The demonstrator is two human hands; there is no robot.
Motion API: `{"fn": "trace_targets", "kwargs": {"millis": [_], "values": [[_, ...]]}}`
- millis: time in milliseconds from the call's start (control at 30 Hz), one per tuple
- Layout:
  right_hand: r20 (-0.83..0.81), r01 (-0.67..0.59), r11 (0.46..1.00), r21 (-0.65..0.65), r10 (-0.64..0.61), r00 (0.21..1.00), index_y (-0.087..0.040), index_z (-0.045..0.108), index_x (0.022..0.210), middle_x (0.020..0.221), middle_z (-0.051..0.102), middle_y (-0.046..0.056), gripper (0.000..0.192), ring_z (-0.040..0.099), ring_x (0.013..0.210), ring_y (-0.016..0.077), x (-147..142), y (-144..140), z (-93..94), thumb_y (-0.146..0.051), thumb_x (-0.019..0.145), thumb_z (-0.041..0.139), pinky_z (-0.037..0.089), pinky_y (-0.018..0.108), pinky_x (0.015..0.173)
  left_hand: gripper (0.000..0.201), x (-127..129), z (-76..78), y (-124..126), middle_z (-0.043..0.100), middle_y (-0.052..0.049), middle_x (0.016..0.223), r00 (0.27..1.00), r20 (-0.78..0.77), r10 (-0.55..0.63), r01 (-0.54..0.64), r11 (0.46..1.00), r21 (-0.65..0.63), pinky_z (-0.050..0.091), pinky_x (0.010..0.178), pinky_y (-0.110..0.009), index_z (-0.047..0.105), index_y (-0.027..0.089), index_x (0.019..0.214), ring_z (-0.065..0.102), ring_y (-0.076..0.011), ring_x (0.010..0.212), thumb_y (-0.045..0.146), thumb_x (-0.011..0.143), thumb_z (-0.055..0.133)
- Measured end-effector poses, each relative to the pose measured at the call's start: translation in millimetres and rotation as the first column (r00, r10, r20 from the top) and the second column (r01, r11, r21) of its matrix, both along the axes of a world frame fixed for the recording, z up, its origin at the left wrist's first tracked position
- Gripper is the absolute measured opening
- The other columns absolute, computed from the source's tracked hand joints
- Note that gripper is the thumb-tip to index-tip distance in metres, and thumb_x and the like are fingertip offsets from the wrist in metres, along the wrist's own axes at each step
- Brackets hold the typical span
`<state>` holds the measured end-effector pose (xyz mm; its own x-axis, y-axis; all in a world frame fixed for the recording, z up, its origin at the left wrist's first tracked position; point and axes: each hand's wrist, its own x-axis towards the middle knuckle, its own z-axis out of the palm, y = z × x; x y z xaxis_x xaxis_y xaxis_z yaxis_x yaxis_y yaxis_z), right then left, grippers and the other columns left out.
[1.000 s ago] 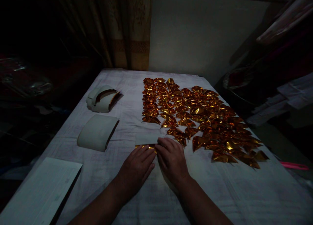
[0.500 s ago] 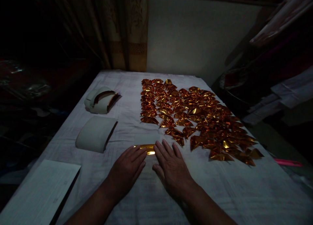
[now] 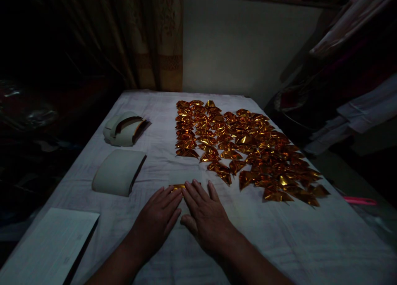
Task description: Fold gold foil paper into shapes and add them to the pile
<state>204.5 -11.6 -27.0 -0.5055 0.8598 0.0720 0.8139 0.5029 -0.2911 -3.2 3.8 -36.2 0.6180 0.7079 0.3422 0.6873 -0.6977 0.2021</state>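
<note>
My left hand (image 3: pixel 158 219) and my right hand (image 3: pixel 204 212) lie flat, palms down, side by side on the white-covered table (image 3: pixel 279 235). Their fingertips press on a folded strip of gold foil paper (image 3: pixel 177 187), of which only a small shiny edge shows between the fingers. Beyond the hands, many folded gold foil pieces (image 3: pixel 248 148) are spread in rows over the middle and right of the table.
A curved stack of white-backed sheets (image 3: pixel 118 172) lies left of the hands, with a second, looser stack (image 3: pixel 124 129) farther back. A flat white sheet (image 3: pixel 49 248) sits at the near left corner. A pink stick (image 3: pixel 359 200) lies at the right edge. Curtains hang behind.
The white flap was folded down, leaving a narrow gold strip. Both hands then slid left and flattened over it, covering most of the strip.
</note>
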Motion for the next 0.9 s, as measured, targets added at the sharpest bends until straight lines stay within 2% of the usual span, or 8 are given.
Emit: {"fn": "trace_targets", "kwargs": {"millis": [267,433,600,700,900], "values": [[0.065,0.164,0.986,-0.014,-0.163,0.985,-0.019,0.036,0.154,0.161,0.030,0.009,0.066,0.024,0.150,0.0324,12.2,-10.7,-7.4,-0.053,0.099,0.047,0.015,0.062,0.120,0.037,-0.9,-0.6,-1.1,0.065,-0.008,0.136,1.000,0.003,0.015,-0.015,0.999,0.028,0.046,0.110,-0.047,0.056,0.018,0.136,0.056,-0.0227,0.132,0.024,0.101,0.046],[0.068,0.163,0.986,-0.014,-0.162,0.984,-0.019,0.033,0.155,0.161,0.029,0.009,0.065,0.023,0.151,0.0314,15.2,-11.5,-8.5,-0.053,0.100,0.044,0.016,0.062,0.120,0.040,12.1,6.0,-3.3,0.062,-0.008,0.140,0.995,-0.097,-0.020,0.024,0.999,0.040,0.030,0.118,-0.055,0.053,0.017,0.139,0.051,-0.0262,0.136,0.030,0.102,0.046],[0.083,0.163,0.986,-0.027,-0.161,0.983,-0.020,0.034,0.155,0.162,0.027,0.006,0.063,0.022,0.151,0.0311,15.7,-12.0,-6.7,-0.052,0.101,0.043,0.015,0.062,0.120,0.048,20.2,8.3,-3.0,0.053,-0.005,0.149,0.985,-0.160,-0.062,0.065,0.998,0.017,0.010,0.125,-0.051,0.042,0.019,0.149,0.044,-0.0232,0.142,0.034,0.103,0.044],[0.087,0.167,0.985,-0.036,-0.164,0.983,-0.021,0.034,0.155,0.163,0.027,0.006,0.064,0.021,0.151,0.0312,15.5,-12.1,-5.5,-0.052,0.101,0.043,0.015,0.061,0.121,0.048,15.9,8.0,-4.0,0.051,-0.004,0.151,0.982,-0.182,-0.046,0.052,0.998,0.030,0.000,0.125,-0.050,0.041,0.020,0.149,0.042,-0.0220,0.143,0.035,0.103,0.043],[0.085,0.168,0.984,-0.054,-0.163,0.983,-0.021,0.032,0.156,0.163,0.025,0.006,0.065,0.019,0.152,0.0305,15.6,-11.5,-4.5,-0.054,0.101,0.040,0.014,0.061,0.121,0.043,0.3,7.2,-6.5,0.058,-0.004,0.145,0.986,-0.167,-0.002,0.016,0.997,0.080,0.000,0.125,-0.048,0.048,0.021,0.144,0.047,-0.0209,0.139,0.031,0.103,0.042]]}}
